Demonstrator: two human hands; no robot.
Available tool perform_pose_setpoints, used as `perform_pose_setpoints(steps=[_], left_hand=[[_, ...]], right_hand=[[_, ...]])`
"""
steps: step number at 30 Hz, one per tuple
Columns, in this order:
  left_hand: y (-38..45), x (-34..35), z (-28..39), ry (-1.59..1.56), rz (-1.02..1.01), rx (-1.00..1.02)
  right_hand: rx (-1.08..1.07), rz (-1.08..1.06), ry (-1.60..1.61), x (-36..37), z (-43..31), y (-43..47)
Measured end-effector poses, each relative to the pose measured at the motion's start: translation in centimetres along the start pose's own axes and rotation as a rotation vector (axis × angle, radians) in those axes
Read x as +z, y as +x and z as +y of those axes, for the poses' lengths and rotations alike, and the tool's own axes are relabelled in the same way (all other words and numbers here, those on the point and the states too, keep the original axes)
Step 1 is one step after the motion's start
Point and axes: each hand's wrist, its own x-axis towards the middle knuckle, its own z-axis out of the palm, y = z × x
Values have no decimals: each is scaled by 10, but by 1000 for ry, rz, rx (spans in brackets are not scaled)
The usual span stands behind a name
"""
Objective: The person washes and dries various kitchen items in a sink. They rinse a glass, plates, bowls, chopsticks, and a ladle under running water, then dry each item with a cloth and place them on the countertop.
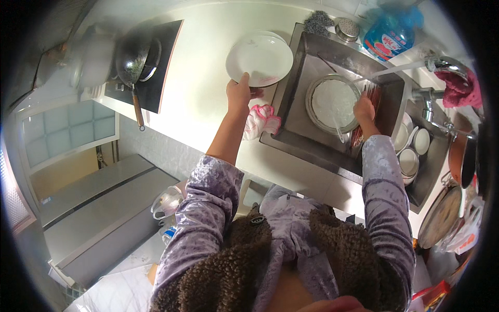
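Observation:
My left hand (238,93) grips the near rim of a white plate (259,58) over the counter, left of the sink; another pale rim shows behind it. In the sink (300,117), a round metal basin (312,113) holds whitish water and a pale utensil (338,126). My right hand (364,109) is at the basin's right side, next to a bundle of reddish-brown chopsticks (376,97); its fingertips are partly hidden, so what it holds is unclear. Water runs from the faucet (448,64) toward the basin. A white cloth with pink edging (262,121) lies below the plate.
A wok (132,58) with a wooden handle sits on the black cooktop at left. Behind the sink are a steel-wool scrubber (318,23) and a blue detergent bottle (391,35). The second basin holds white bowls (409,162). A round cutting board (440,218) leans at right.

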Motion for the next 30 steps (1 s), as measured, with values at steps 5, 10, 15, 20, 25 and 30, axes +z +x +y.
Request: perform_pose_setpoints(steps=[5, 10, 15, 20, 25, 30], left_hand=[[1, -16, 2, 302, -6, -11], [-31, -11, -21, 361, -148, -93], [-67, 70, -97, 407, -591, 18], [-47, 129, -173, 581, -485, 115], [-23, 151, -235, 780, -429, 213], [-1, 159, -257, 569, -212, -84]], right_hand=[[-112, 0, 63, -9, 6, 2], [-335, 120, 188, -23, 10, -10], [-405, 189, 88, -58, -18, -36], [-737, 336, 60, -92, -47, -74], [-987, 467, -124, -120, -52, -104], [-701, 501, 40, -136, -30, -86]])
